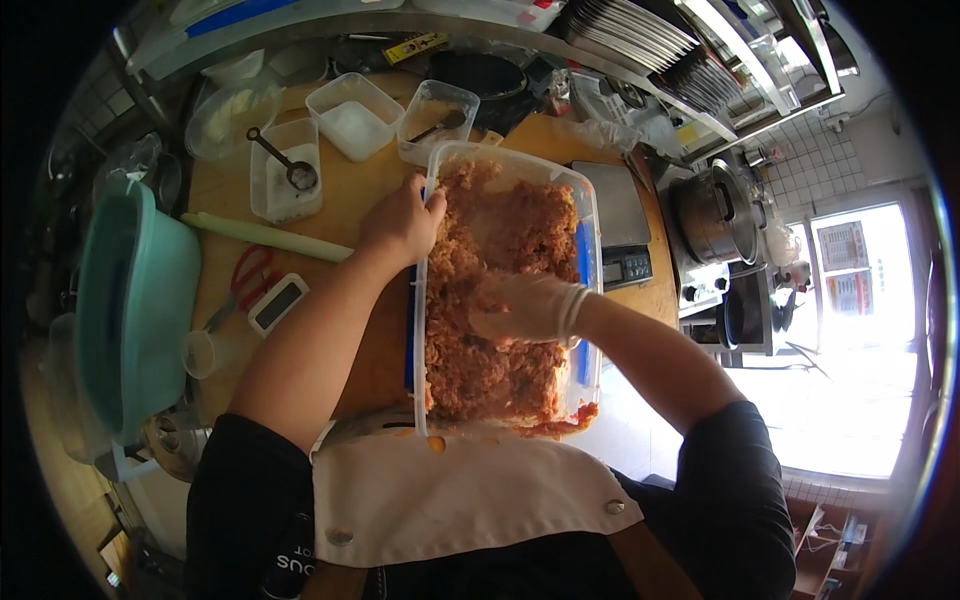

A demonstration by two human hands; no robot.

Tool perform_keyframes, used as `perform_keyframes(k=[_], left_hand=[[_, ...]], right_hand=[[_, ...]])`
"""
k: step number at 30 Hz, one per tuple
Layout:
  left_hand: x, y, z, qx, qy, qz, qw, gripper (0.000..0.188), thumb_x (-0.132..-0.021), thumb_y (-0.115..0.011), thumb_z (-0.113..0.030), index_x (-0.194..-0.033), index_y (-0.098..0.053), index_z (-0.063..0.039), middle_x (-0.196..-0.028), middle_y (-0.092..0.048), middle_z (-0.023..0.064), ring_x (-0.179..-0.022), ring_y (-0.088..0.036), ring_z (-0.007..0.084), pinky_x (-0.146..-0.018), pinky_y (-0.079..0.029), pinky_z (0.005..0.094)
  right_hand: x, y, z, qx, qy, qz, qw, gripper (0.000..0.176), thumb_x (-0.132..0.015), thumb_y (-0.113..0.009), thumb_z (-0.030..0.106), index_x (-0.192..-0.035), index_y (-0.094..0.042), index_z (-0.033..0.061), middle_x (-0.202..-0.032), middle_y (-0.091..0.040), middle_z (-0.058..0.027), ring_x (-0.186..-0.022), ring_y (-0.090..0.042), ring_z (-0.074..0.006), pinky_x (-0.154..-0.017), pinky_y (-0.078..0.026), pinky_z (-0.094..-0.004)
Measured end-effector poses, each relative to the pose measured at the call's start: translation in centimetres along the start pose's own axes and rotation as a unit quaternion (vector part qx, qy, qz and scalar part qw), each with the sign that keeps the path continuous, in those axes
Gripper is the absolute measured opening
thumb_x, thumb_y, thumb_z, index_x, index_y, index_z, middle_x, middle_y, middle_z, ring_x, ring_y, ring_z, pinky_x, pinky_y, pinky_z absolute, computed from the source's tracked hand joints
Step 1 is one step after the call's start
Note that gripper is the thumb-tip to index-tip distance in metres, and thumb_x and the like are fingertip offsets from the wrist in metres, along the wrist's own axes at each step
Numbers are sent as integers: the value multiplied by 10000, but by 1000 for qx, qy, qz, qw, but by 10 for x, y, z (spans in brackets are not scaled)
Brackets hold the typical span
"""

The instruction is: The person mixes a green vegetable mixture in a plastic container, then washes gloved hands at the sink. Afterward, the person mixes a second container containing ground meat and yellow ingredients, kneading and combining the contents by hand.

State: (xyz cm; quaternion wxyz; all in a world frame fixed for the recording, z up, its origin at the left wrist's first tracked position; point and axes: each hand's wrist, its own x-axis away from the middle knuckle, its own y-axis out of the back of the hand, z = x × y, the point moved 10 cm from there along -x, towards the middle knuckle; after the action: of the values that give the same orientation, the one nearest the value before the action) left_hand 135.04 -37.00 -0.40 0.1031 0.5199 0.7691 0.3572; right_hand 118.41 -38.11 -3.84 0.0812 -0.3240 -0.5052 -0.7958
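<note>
A clear plastic storage container [589, 187] full of ground meat [480, 382] stands before me at the table's near edge. My left hand [405, 221] grips its left rim, thumb over the edge. In a clear disposable glove, my right hand [517, 304] is pressed into the middle of the meat. Its fingers are blurred and partly sunk, so their grip is hidden. Meat is heaped along the sides, with a smeared hollow near the far end. Some of it clings to the near right corner of the rim.
On the wooden table [360, 187] are a tub with a spoon [285, 161], a tub of white powder [352, 127], a scallion stalk [277, 238], red-handled scissors [253, 274] and a digital timer [277, 304]. A green basin [142, 300] stands left, a kitchen scale [619, 217] right. Steel pot [712, 210] beyond.
</note>
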Motion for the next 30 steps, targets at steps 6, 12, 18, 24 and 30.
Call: perform_keyframes(k=[6,12,18,24,30], left_hand=[[1,-1,3,27,-4,-20,999,510,-953,-392,-443,-1210,-479,-12,-1110,-597,250,-1035,-557,415,-883,-434,456],[1,4,0,8,-45,-78,996,498,-973,-357,-453,-1191,-487,-25,-1086,-601,245,-1016,-555,430,-830,-446,468],[-1,1,5,21,-7,-44,999,509,-965,-371,-463,-1164,-490,-10,-1077,-596,258,-1021,-547,443,-836,-440,465],[0,5,1,33,-38,-83,995,487,-963,-373,-462,-1085,-506,-9,-1006,-610,256,-969,-552,458,-801,-436,478],[-11,0,4,-19,-29,-62,997,491,-961,-352,-468,-1066,-516,-17,-1005,-618,244,-957,-566,444,-806,-444,486]], right_hand=[[-73,82,-53,-78,-92,-163,979,365,-908,-497,268,-1207,-552,65,-1120,-602,-185,-1024,-604,-327,-830,-502,-389],[-102,28,-33,-125,-86,-48,987,532,-873,-510,490,-1047,-649,7,-1022,-650,-207,-953,-624,-324,-815,-488,-384],[-72,73,-20,-184,56,-33,981,477,-879,-507,423,-1110,-625,24,-1070,-655,-137,-941,-623,-266,-847,-468,-389],[-114,45,0,-81,-35,16,996,426,-831,-550,333,-1153,-620,63,-1059,-650,-162,-962,-628,-289,-840,-473,-391],[-49,-15,70,-57,4,248,967,491,-806,-617,394,-1175,-615,69,-1119,-631,-168,-1021,-599,-295,-875,-480,-421]])
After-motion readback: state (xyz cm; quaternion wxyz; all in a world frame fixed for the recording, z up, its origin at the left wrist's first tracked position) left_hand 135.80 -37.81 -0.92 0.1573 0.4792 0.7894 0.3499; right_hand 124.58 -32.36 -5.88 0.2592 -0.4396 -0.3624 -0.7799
